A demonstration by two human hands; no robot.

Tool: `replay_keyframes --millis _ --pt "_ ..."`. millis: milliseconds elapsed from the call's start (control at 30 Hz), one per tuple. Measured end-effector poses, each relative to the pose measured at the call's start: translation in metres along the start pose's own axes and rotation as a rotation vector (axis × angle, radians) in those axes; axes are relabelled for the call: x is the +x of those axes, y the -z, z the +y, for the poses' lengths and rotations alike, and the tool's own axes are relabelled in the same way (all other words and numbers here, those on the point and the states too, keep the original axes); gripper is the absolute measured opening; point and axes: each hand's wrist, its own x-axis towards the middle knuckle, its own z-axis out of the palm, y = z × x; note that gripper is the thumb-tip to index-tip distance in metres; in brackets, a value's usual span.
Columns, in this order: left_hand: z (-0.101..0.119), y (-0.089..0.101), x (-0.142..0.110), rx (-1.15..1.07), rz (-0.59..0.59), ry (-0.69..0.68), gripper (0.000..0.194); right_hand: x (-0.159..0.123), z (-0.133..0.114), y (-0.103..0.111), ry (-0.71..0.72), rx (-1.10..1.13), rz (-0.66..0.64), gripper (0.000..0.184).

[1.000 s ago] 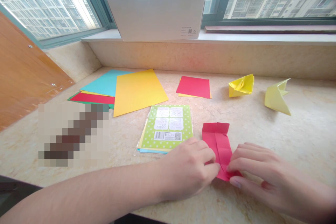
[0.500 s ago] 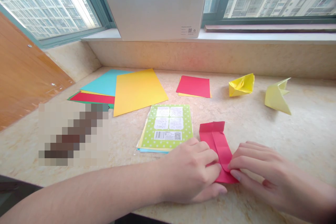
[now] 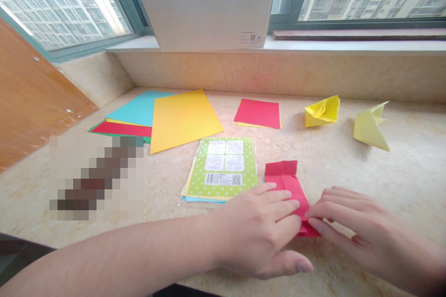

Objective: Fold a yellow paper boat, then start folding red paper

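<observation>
A folded sheet of red origami paper (image 3: 287, 181) lies on the stone counter before me, its far end turned over in a short flap and a lengthwise fold down its middle. My left hand (image 3: 266, 227) lies flat across its left side, fingers stretched out, covering much of the near part. At the near right edge, my right hand (image 3: 351, 232) pinches the paper between thumb and index finger. Just beyond my left hand is a green dotted origami paper pack (image 3: 223, 167) in clear wrapping.
Large coloured sheets, with a yellow sheet (image 3: 184, 120) on top, lie at the back left. Small red squares (image 3: 258, 112) lie mid-back. Two folded paper shapes, one bright yellow (image 3: 322, 111) and one pale yellow (image 3: 371, 126), stand right. A white box (image 3: 207, 18) sits on the sill.
My left hand has slid slightly right over the red paper and its fingers have straightened. The right hand still pinches the near right edge, shifted a little. The near edge has lifted or folded slightly.
</observation>
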Motion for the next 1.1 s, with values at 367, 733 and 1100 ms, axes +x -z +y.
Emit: replay_keyframes --millis 367,733,1100 --pt "0.000 -0.001 0.000 0.035 -0.009 -0.019 0.052 0.002 -0.002 0.003 0.016 -0.075 0.029 0.019" --pt "-0.002 0.004 0.000 -0.004 -0.056 -0.014 0.053 0.003 -0.007 0.015 -0.199 -0.165 -0.129 0.024" --pt "-0.003 0.000 -0.001 -0.023 -0.070 -0.016 0.059 0.001 -0.002 0.009 -0.174 -0.122 -0.135 0.033"
